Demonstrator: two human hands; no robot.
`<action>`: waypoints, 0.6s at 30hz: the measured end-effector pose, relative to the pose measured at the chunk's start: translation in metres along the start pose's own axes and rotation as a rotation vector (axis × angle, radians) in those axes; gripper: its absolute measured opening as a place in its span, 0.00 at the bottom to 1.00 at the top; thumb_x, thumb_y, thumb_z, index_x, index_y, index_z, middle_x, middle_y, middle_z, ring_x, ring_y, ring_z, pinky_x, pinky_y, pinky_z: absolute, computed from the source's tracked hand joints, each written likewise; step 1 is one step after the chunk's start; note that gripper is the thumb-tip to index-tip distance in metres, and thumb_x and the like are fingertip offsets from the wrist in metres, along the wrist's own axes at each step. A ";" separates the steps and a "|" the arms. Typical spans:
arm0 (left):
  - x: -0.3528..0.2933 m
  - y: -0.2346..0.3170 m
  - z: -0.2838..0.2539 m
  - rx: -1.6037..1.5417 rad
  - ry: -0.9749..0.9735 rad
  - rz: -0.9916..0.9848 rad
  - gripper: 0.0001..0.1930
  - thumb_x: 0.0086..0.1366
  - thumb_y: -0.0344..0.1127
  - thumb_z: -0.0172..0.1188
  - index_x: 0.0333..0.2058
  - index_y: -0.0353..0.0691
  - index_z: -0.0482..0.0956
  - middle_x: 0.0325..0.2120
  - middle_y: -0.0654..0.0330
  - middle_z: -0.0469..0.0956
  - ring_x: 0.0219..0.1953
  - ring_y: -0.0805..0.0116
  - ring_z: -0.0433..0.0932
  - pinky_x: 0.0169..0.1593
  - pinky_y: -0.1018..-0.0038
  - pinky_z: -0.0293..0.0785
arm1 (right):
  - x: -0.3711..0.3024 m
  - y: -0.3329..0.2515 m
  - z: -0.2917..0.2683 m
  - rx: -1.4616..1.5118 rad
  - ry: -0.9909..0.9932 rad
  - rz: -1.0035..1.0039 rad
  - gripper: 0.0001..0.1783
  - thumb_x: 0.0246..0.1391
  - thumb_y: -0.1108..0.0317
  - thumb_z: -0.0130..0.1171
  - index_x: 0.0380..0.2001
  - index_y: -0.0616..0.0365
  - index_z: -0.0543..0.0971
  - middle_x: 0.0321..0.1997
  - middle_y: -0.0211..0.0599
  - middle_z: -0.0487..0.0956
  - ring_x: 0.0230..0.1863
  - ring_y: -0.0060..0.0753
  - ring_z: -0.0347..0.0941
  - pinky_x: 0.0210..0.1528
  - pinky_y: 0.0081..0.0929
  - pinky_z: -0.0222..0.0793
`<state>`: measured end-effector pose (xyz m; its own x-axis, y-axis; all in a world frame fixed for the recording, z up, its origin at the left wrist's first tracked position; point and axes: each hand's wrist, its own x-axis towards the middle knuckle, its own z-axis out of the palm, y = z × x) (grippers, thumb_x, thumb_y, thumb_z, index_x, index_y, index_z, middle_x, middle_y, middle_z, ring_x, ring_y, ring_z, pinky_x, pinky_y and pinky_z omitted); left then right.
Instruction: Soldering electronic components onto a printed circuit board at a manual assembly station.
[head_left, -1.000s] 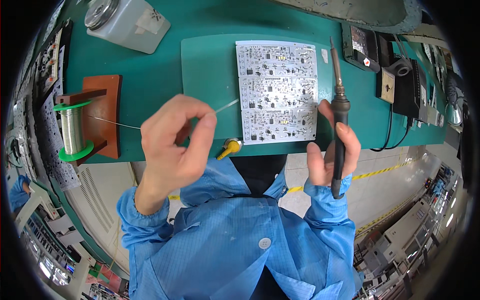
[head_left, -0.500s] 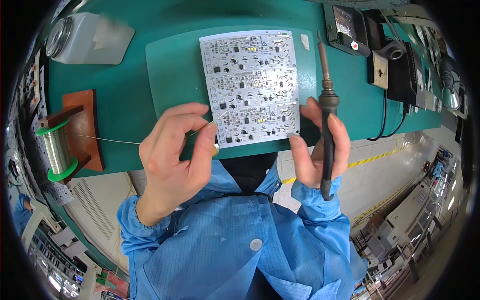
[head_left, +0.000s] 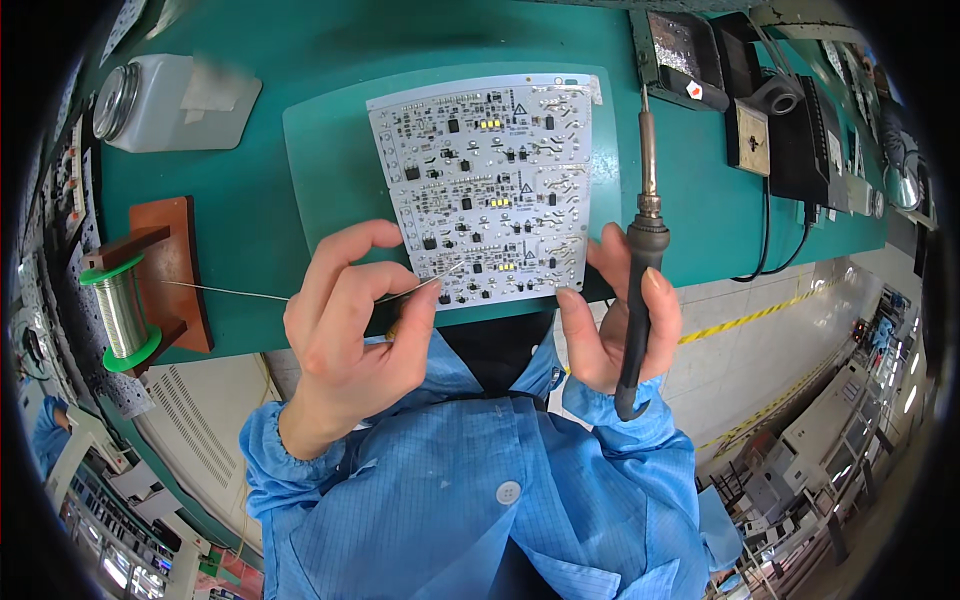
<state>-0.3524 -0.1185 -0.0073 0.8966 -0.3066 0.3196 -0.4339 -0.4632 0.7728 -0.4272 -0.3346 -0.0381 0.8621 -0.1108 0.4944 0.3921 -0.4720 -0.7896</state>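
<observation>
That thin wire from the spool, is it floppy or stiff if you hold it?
The wire probably bends easily: it is very thin. Yet it runs nearly straight from the spool to the left hand, so it likely keeps some shape. It looks light.

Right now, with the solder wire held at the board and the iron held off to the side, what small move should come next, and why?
Probably swing the black-handled soldering iron in the right hand leftward, so its tip meets the thin silver solder wire. The left hand already pinches that wire with its end over the lower edge of the white printed circuit board, while the iron's tip points away, past the board's right edge.
</observation>
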 end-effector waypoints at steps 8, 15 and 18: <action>0.004 -0.001 -0.007 -0.007 -0.087 -0.130 0.09 0.49 0.18 0.64 0.29 0.33 0.76 0.33 0.51 0.77 0.26 0.62 0.78 0.26 0.74 0.72 | 0.003 -0.006 -0.004 0.022 -0.059 0.118 0.37 0.50 0.80 0.62 0.63 0.56 0.59 0.55 0.67 0.72 0.51 0.55 0.76 0.54 0.46 0.72; 0.021 0.006 0.004 0.024 -0.021 0.148 0.11 0.43 0.19 0.67 0.27 0.35 0.79 0.23 0.58 0.74 0.21 0.64 0.75 0.23 0.73 0.69 | 0.023 -0.011 -0.030 -0.026 0.144 0.113 0.26 0.63 0.49 0.52 0.52 0.60 0.70 0.38 0.53 0.81 0.40 0.46 0.77 0.50 0.44 0.69; 0.026 0.005 0.017 0.006 -0.010 0.220 0.11 0.42 0.19 0.67 0.27 0.36 0.79 0.22 0.59 0.73 0.20 0.64 0.74 0.21 0.73 0.68 | 0.034 -0.003 -0.054 0.127 0.068 0.021 0.22 0.59 0.50 0.58 0.39 0.61 0.75 0.22 0.43 0.79 0.26 0.36 0.73 0.41 0.43 0.68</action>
<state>-0.3326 -0.1431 -0.0040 0.7795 -0.4089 0.4746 -0.6193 -0.3892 0.6819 -0.4162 -0.3843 0.0009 0.8487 -0.1806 0.4970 0.4149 -0.3552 -0.8376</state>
